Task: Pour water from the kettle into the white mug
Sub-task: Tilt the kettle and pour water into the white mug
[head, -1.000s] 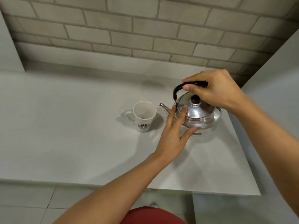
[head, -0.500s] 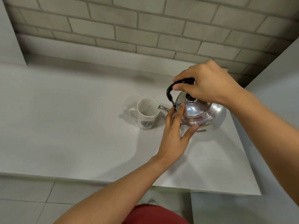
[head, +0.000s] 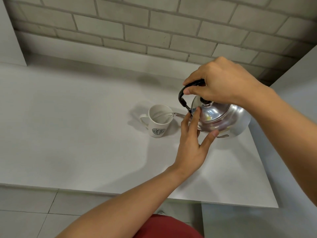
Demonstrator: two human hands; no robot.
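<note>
Water running from the tilted kettle into the mug.

The right hand (head: 221,81) is clenched around the black arched handle (head: 182,98) of the shiny round steel kettle (head: 223,117), which tips spout-down to the left above the pale grey counter (head: 77,134); the left hand (head: 192,145) lies with spread fingers flat against the kettle's lid and side, grasping nothing. A thin stream (head: 164,115) arcs into the white logo-printed mug (head: 158,121), upright just beside the spout.

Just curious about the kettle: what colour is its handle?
Black, against the shiny silver kettle; the handle shows clearly in the head view, gripped by the right hand.
</note>
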